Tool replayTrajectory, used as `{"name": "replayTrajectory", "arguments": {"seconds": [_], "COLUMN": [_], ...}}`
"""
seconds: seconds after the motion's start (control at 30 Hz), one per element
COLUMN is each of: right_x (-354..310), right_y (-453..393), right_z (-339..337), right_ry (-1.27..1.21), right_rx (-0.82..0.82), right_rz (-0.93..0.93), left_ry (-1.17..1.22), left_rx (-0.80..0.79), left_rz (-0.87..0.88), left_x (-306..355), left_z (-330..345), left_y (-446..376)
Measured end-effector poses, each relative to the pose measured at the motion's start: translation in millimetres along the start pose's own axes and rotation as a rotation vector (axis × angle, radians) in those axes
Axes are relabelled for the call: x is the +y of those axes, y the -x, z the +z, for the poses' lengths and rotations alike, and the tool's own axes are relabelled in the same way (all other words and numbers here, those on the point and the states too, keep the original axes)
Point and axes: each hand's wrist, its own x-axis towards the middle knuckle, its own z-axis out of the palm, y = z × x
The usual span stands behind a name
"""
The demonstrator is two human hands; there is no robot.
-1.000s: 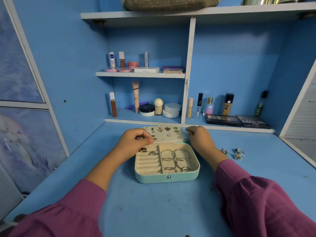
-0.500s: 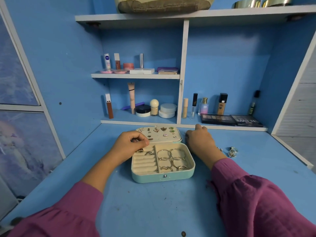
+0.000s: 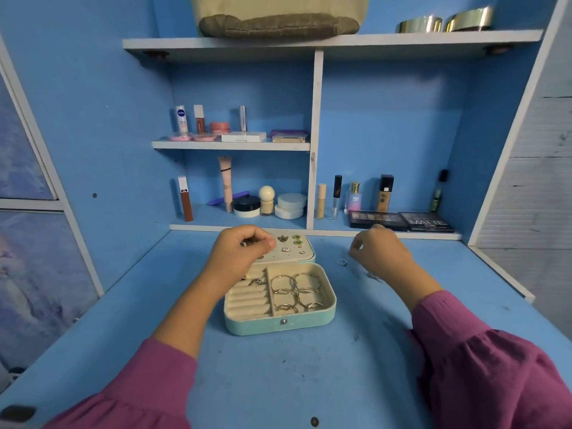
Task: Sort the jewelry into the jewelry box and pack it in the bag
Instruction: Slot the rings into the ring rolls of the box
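The teal jewelry box (image 3: 280, 325) lies open mid-desk. Gold bangles (image 3: 295, 292) fill its right compartment and rings (image 3: 255, 281) sit in the left ring rolls. Its lid (image 3: 305, 253) lies flat behind, studded with small earrings (image 3: 297, 241). My left hand (image 3: 244, 252) hovers over the lid's left part, fingers curled, pinching a small piece of jewelry. My right hand (image 3: 380, 252) hangs loosely curled over the desk right of the box, beside a loose ring (image 3: 341, 261); another silvery piece (image 3: 373, 276) shows under my wrist. The beige bag (image 3: 278, 23) stands on the top shelf.
Cosmetics line the shelves behind: bottles, jars, tubes and two dark palettes (image 3: 400, 221) at the desk's back edge. Gold cuffs (image 3: 445, 23) sit on the top shelf at right. The blue desk (image 3: 309, 376) stretches in front of the box.
My right hand has moved right, from the lid's edge to over the loose jewelry. My left hand has risen from the box onto the lid. The view has tilted upward.
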Motion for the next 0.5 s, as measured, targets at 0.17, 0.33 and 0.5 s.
{"name": "replayTrajectory", "arguments": {"seconds": [0.17, 0.33, 0.5], "right_x": [31.3, 62.5, 72.0], "right_y": [2.2, 2.1, 3.1], "right_z": [-23.8, -28.5, -27.8], "right_ry": [-0.097, -0.168, -0.134], "right_rx": [-0.024, -0.124, -0.190], "right_rz": [0.119, 0.249, 0.322], "left_ry": [-0.114, -0.267, -0.604], "left_rx": [-0.200, -0.337, -0.405], "left_rz": [0.011, 0.002, -0.032], "left_x": [25.6, 31.5, 23.4], "left_z": [55.4, 112.9, 159.5], "left_y": [-7.1, -17.3, -22.1]}}
